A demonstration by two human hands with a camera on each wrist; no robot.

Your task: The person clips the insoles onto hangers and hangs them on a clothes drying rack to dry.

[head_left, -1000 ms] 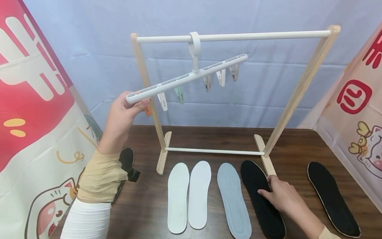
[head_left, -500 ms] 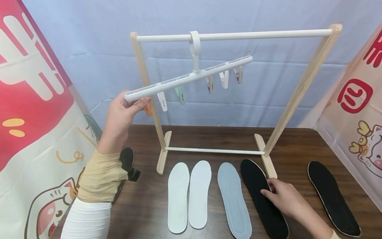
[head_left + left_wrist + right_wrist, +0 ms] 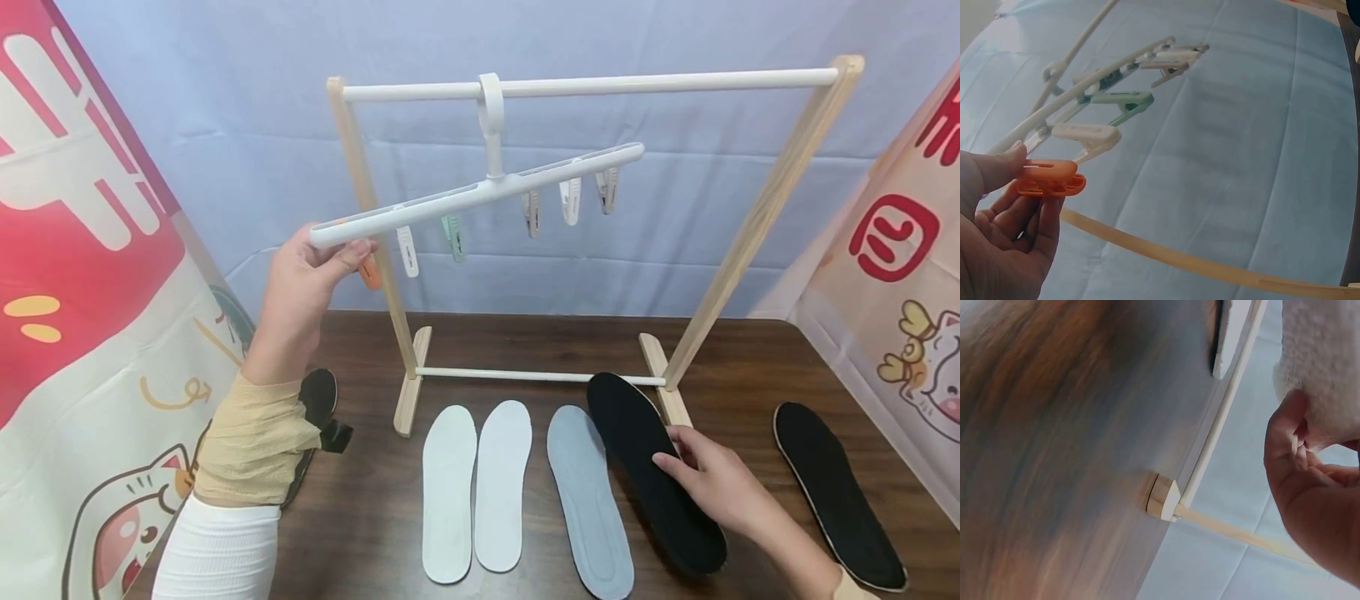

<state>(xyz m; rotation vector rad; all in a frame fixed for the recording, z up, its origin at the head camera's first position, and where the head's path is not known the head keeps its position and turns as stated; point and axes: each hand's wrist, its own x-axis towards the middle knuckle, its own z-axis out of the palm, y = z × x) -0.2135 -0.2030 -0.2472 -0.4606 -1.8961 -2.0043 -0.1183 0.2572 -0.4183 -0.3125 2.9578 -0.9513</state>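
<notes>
My left hand (image 3: 300, 271) pinches the orange clip (image 3: 1054, 170) at the left end of a white clip hanger (image 3: 450, 201). That hanger hooks over the rack's top bar and carries several other clips, among them a green clip (image 3: 453, 237). My right hand (image 3: 716, 483) grips the right edge of a black insole (image 3: 648, 467), thumb on top. The insole is tilted, its toe end raised over the tip of the grey insole (image 3: 588, 508). In the right wrist view, the pale, fuzzy underside of the held insole (image 3: 1322, 356) shows.
A wooden rack with a white top bar (image 3: 675, 82) stands on the brown table (image 3: 525, 342). Two white insoles (image 3: 448, 500) lie in front of it. Another black insole (image 3: 836, 492) is at the right; a dark insole (image 3: 318, 396) lies partly behind the left forearm.
The black insole has come up off the table in my right hand, its toe end moving up and left. The hanger has swung slightly, its right end moving right and a little down.
</notes>
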